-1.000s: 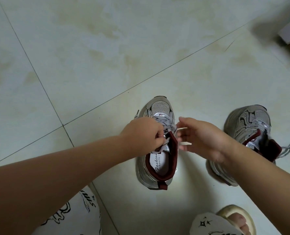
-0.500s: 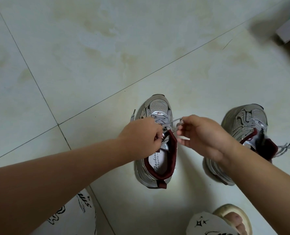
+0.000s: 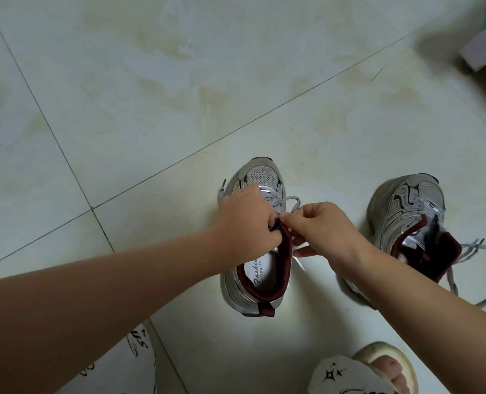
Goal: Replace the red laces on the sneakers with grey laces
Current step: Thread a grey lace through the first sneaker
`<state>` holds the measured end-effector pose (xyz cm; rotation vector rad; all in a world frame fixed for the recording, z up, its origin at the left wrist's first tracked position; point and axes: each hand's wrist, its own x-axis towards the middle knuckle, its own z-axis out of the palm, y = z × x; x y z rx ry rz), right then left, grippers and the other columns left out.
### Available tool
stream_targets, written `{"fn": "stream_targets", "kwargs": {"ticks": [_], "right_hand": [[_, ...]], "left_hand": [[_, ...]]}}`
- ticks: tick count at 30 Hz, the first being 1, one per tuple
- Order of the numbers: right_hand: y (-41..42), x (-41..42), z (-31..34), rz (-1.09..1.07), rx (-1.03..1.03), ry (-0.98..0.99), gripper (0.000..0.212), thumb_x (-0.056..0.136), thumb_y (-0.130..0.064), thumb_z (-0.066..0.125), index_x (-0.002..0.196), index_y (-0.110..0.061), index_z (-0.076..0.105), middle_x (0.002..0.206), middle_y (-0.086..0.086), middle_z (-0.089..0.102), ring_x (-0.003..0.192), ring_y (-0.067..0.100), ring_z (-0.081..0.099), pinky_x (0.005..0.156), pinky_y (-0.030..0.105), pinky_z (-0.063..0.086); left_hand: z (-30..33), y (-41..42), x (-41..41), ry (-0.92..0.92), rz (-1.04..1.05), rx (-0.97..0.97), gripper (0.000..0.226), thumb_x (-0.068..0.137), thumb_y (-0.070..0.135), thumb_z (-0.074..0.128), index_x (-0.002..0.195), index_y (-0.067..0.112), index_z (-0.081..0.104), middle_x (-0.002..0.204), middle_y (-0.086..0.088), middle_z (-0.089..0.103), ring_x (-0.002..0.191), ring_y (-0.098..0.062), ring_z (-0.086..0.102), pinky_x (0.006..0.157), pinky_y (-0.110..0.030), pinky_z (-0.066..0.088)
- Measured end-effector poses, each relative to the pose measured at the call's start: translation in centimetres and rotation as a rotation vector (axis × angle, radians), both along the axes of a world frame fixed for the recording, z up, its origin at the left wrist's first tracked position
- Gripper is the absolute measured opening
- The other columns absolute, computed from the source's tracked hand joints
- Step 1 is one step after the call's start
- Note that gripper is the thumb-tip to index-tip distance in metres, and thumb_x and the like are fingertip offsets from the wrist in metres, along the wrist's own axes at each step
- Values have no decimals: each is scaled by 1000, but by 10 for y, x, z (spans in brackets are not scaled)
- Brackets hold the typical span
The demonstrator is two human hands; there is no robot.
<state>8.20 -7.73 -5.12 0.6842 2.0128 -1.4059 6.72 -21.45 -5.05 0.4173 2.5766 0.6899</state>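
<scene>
Your left hand (image 3: 247, 220) and right hand (image 3: 325, 227) both pinch the grey lace (image 3: 288, 201) over the near sneaker (image 3: 260, 251), directly beneath them; its loop rises beyond your right fingertips, nearer that hand.

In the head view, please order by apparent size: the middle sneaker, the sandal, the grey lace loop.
1. Middle sneaker.
2. Sandal, partly cut off by the frame, so unsure.
3. Grey lace loop, clearly smallest.

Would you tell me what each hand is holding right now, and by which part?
Both work the near sneaker. The right hand pinches the grey lace near its loop by the top eyelets. The left hand grips at the tongue; exactly what it holds is hidden.
</scene>
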Motion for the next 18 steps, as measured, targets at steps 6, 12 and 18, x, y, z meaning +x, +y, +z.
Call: {"fn": "stream_targets", "kwargs": {"ticks": [6,12,18], "right_hand": [[0,-7,3,-70,3,94,18,87,-3,51,71,3,57,62,11,52,56,20,49,63,40,55],[12,-9,9,-295,-191,104,28,94,-6,44,67,-7,50,67,6,47,59,14,45,67,42,54],[9,-3,7,-250,-269,17,27,93,-4,39,68,-9,49,63,6,53,60,17,51,58,31,54]], "left_hand": [[-2,0,1,-22,27,50,16,74,29,61,73,16,72,82,2,42,79,-17,45,76,-29,39],[-1,0,-4,-90,26,26,21,83,24,53,73,14,68,79,6,38,80,-17,43,81,-30,35],[-5,4,-6,-184,37,-55,22,92,26,48,91,18,68,98,3,39,102,-21,48,94,-36,34]]}}
